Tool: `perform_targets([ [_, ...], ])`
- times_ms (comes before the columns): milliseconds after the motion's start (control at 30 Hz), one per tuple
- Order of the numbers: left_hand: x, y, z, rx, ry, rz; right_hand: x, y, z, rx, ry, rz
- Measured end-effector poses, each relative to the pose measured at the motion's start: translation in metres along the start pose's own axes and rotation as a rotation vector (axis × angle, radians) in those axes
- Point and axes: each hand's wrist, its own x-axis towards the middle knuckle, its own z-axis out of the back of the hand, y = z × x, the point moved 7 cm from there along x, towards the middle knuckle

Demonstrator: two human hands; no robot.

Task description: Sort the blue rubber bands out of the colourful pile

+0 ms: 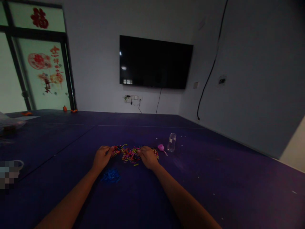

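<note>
At the lower centre of the frame, left hand (102, 156) and right hand (149, 157) touch the multicoloured bands (129, 155), grip unclear; a careless leftward sweep could mix them into the blue pile (111, 176).

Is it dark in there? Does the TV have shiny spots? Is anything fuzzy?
Head view: dim, though the glass door looks brighter; head view: pale spots at the left of the TV; head view: the colorful pile looks soft, its small pieces hard to separate.
</note>
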Motion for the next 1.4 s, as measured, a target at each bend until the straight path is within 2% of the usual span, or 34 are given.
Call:
perform_targets([
  [167, 0.001, 0.011, 0.001, 0.049, -0.006, 0.049, 0.0, 0.002, -0.002, -0.042, 0.033, -0.013],
  [300, 0.001, 0.015, 0.001, 0.069, -0.012, 0.082, 0.0, 0.003, 0.0, -0.034, 0.01, -0.006],
  [500, 0.0, 0.017, -0.002, 0.088, 0.003, 0.108, 0.001, 0.001, -0.003, -0.015, 0.041, 0.002],
  [867, 0.001, 0.016, -0.007, 0.105, 0.033, 0.087, 0.004, -0.008, -0.012, -0.003, 0.015, -0.005],
  [1033, 0.0, 0.012, -0.007, 0.113, 0.037, 0.059, 0.004, -0.014, -0.008, 0.058, -0.086, -0.034],
  [1233, -0.001, 0.006, -0.008, 0.1, 0.052, 0.023, 0.001, -0.027, 0.005, 0.202, -0.26, -0.138],
  [1300, 0.0, 0.005, -0.008, 0.09, 0.06, 0.01, 0.0, -0.024, 0.011, 0.185, -0.281, -0.118],
  [1400, 0.001, 0.001, -0.009, 0.067, 0.087, -0.019, -0.001, -0.006, 0.018, 0.034, -0.27, -0.016],
])
